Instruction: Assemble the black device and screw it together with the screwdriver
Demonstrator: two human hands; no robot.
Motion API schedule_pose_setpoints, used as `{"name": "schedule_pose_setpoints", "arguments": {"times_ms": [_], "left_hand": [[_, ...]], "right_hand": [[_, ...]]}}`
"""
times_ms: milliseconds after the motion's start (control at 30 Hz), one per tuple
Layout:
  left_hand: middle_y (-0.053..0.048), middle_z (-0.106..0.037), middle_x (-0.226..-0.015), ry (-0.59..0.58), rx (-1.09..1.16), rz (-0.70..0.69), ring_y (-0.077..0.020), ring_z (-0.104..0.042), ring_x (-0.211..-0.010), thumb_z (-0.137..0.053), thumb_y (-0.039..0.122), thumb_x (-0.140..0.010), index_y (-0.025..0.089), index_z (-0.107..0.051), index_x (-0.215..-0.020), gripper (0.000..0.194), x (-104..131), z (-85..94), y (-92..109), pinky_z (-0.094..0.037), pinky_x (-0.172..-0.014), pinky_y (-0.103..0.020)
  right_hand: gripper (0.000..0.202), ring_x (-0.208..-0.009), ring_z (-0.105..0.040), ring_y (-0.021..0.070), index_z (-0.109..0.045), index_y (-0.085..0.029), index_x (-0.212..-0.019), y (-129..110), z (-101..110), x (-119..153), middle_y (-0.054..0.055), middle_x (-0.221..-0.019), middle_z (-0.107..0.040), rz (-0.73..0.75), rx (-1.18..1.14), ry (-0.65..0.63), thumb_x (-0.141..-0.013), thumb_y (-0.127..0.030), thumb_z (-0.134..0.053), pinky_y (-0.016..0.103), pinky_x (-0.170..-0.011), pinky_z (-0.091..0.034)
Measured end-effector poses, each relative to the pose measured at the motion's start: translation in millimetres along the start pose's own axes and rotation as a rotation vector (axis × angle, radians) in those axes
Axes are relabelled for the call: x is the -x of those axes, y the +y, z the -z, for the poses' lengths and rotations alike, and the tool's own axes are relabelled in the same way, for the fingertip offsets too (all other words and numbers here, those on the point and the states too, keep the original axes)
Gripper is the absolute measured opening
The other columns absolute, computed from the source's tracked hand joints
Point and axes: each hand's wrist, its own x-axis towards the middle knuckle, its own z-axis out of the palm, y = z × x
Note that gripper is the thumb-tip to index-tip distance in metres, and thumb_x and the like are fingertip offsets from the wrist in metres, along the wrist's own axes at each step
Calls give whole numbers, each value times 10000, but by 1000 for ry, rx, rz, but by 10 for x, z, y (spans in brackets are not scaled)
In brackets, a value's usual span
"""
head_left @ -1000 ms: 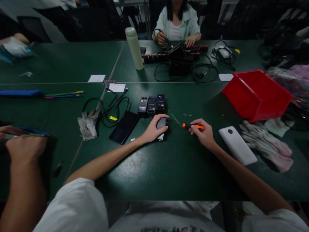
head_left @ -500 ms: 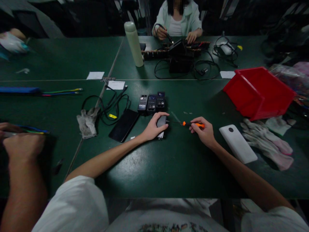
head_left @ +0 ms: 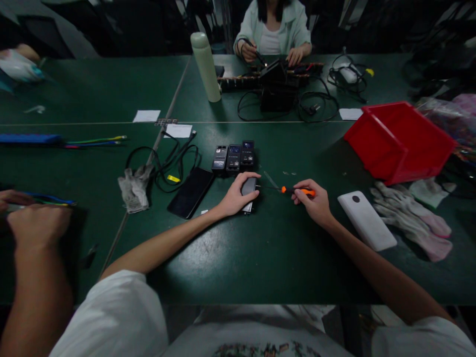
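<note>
My left hand [head_left: 240,194] is closed around a small dark electronic module [head_left: 249,188], pressing it against the green table. An orange-handled screwdriver [head_left: 305,192] lies in the closed fingers of my right hand [head_left: 314,201]. Its thin shaft points left, the tip at or close to the module's right edge; whether it touches a screw there is too small to tell. Just beyond my left hand, three similar black modules [head_left: 233,157] with small screens stand side by side. A black smartphone [head_left: 191,192] lies to the left of that hand.
A white power bank [head_left: 367,220] and grey work gloves [head_left: 412,218] lie right of my right hand, below a red bin [head_left: 394,148]. Black cable [head_left: 178,163] and another glove [head_left: 135,188] lie left. A pale green bottle [head_left: 207,69] stands ahead. Co-workers' hands are across and at far left.
My hands, the module and the screwdriver look almost unmoved. The co-worker's hands at far left have shifted slightly.
</note>
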Motion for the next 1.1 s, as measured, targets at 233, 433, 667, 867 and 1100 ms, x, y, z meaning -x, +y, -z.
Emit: {"name": "schedule_pose_setpoints", "arguments": {"times_ms": [233, 433, 667, 867, 1100], "left_hand": [[-60, -545, -1208, 4, 12, 11, -235, -523, -1131, -574, 339, -840, 224, -509, -1224, 406, 3, 2, 17, -398, -1025, -403], [-50, -543, -1219, 9, -6, 6, -227, -522, -1138, -574, 335, -840, 229, -509, -1226, 405, 6, -2, 17, -396, -1028, -388], [-60, -538, -1227, 3, -3, 4, -231, -514, -1145, -570, 334, -842, 222, -505, -1230, 409, 1, -4, 2, -393, -1030, -398], [-56, -543, -1218, 3, 6, 3, -227, -520, -1138, -573, 331, -843, 227, -504, -1229, 406, 4, -3, 7, -395, -1029, -396], [-54, -541, -1219, 4, 17, 10, -227, -517, -1145, -577, 340, -839, 232, -509, -1227, 409, 0, -5, -4, -389, -1037, -395]], "right_hand": [[215, -646, -620, 149, -604, -174, -997, -21, 3, -1, 38, -796, -640, -4, -1, -10, -874, -350, -599, 308, -595, -522], [215, -624, -615, 138, -607, -176, -988, 28, -3, -2, 28, -775, -641, 4, -10, 2, -869, -355, -607, 291, -583, -513], [210, -602, -606, 132, -602, -171, -975, 39, -9, -6, 17, -744, -634, 4, -1, 15, -868, -352, -607, 284, -569, -504], [205, -613, -611, 135, -607, -174, -983, 16, -3, 3, 22, -763, -637, 3, 2, 9, -871, -345, -606, 290, -583, -510], [193, -617, -611, 135, -605, -183, -985, 21, -3, 7, 19, -768, -636, 9, 0, 11, -872, -340, -608, 287, -582, -507]]}}
